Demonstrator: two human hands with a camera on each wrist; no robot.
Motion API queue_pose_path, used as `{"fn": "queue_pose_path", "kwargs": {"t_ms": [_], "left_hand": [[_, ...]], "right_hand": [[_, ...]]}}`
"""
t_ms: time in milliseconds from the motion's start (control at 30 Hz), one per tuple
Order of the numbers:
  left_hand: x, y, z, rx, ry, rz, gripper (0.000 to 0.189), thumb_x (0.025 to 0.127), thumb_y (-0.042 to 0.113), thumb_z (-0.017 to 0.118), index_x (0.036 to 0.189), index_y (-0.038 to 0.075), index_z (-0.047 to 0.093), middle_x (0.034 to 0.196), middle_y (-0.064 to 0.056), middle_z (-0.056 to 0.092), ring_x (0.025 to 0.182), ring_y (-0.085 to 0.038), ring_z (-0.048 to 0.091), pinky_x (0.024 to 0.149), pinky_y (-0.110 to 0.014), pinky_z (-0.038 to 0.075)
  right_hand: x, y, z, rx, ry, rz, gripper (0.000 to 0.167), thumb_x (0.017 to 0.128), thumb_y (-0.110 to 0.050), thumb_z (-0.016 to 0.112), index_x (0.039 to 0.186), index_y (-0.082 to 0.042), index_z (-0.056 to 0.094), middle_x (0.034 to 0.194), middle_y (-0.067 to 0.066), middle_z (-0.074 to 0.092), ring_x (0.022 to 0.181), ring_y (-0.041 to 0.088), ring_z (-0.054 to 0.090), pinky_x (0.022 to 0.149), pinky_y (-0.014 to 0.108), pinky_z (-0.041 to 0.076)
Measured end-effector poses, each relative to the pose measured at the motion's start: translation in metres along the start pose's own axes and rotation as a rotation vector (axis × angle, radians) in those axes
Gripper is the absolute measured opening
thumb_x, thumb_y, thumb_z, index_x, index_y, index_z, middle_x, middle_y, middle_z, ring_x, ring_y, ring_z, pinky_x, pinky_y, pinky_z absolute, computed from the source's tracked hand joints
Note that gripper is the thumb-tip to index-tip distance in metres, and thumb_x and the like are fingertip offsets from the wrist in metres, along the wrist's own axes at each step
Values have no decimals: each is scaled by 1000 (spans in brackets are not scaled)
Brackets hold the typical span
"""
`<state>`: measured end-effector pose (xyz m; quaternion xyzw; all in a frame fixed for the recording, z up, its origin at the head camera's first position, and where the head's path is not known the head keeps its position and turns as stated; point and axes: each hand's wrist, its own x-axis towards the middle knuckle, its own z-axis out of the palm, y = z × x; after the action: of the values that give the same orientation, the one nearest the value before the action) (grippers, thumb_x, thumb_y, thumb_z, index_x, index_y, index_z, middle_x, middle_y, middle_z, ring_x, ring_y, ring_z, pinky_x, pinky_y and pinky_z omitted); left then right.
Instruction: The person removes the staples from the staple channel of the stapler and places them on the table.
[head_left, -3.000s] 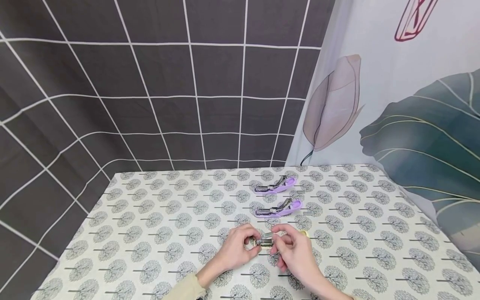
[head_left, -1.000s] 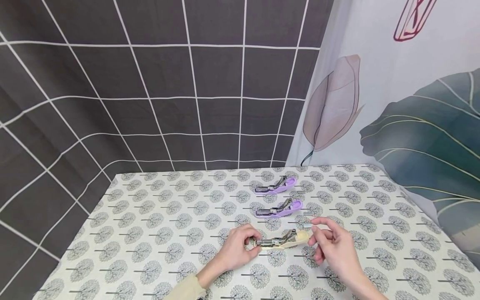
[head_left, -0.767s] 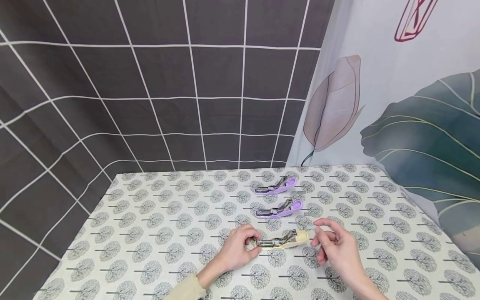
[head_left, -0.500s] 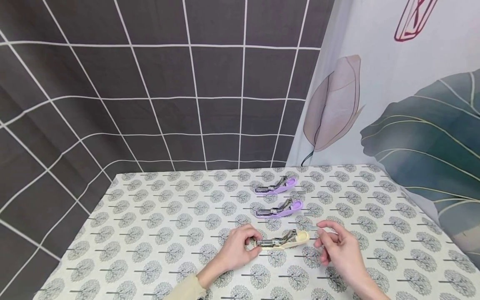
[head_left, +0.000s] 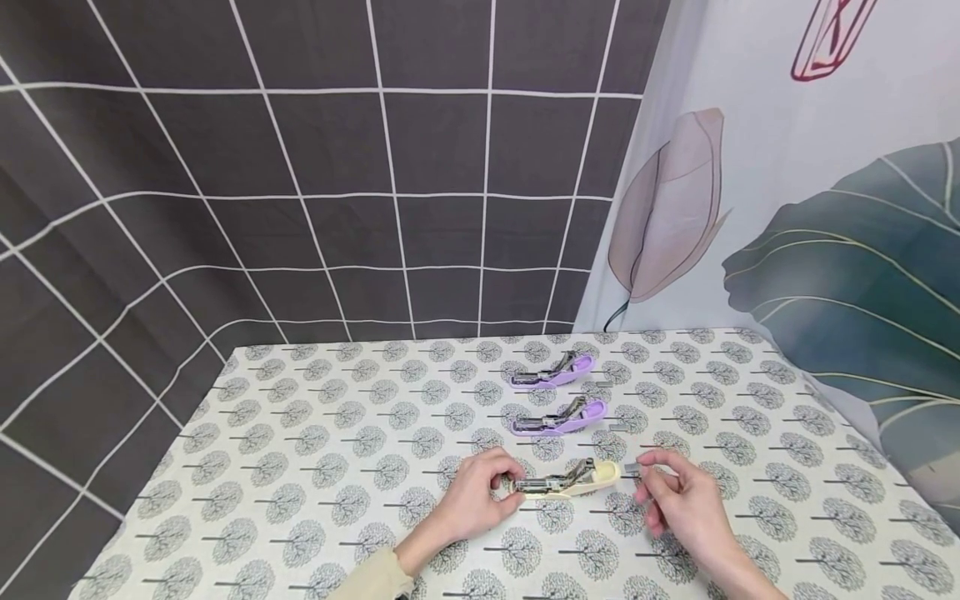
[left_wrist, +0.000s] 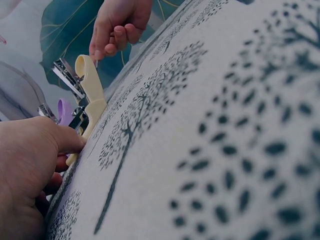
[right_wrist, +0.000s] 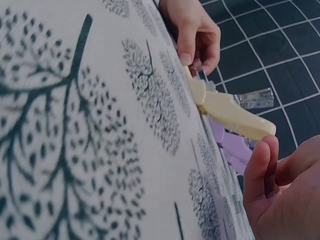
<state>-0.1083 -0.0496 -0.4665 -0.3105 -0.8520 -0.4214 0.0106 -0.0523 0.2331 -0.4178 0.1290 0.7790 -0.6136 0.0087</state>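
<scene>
A cream-yellow stapler (head_left: 562, 483) lies on the patterned cloth with its metal top raised from the base. My left hand (head_left: 480, 490) grips its left end between thumb and fingers; the left wrist view shows the thumb on the stapler's base (left_wrist: 92, 100). Just beyond the stapler's right end, my right hand (head_left: 684, 497) pinches a small grey staple strip (head_left: 632, 469) at its fingertips. In the right wrist view the right hand (right_wrist: 285, 185) has its fingers bent close to the stapler's rounded end (right_wrist: 240, 120), and the strip itself is hidden there.
Two purple staplers, one nearer (head_left: 558, 418) and one farther (head_left: 552, 372), lie opened in a row behind the cream one. Beside each is a small grey strip, one near (head_left: 617, 427) and one far (head_left: 602, 383). A dark gridded curtain (head_left: 322, 208) hangs behind the table.
From over the stapler's metal channel, my right hand has moved right with the staple strip, past the stapler's end, then slightly toward me. My left hand stays on the stapler.
</scene>
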Motion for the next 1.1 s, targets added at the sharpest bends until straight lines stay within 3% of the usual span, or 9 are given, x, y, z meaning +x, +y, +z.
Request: {"fn": "queue_pose_path", "kwargs": {"t_ms": [400, 1100], "left_hand": [[2, -1, 0, -14, 2, 10, 22, 79, 7, 81, 97, 13, 72, 89, 14, 60, 69, 0, 43, 69, -19, 39], [0, 0, 1, -12, 5, -7, 23, 78, 6, 81, 97, 14, 72, 88, 16, 59, 67, 1, 42, 71, -21, 38]], "right_hand": [[7, 13, -1, -46, -34, 56, 26, 98, 0, 56, 124, 5, 55, 75, 15, 65, 49, 19, 57, 47, 35, 53], [9, 20, -2, -142, -27, 32, 23, 96, 3, 57, 119, 7, 57, 71, 13, 64, 48, 22, 57, 41, 35, 50]]}}
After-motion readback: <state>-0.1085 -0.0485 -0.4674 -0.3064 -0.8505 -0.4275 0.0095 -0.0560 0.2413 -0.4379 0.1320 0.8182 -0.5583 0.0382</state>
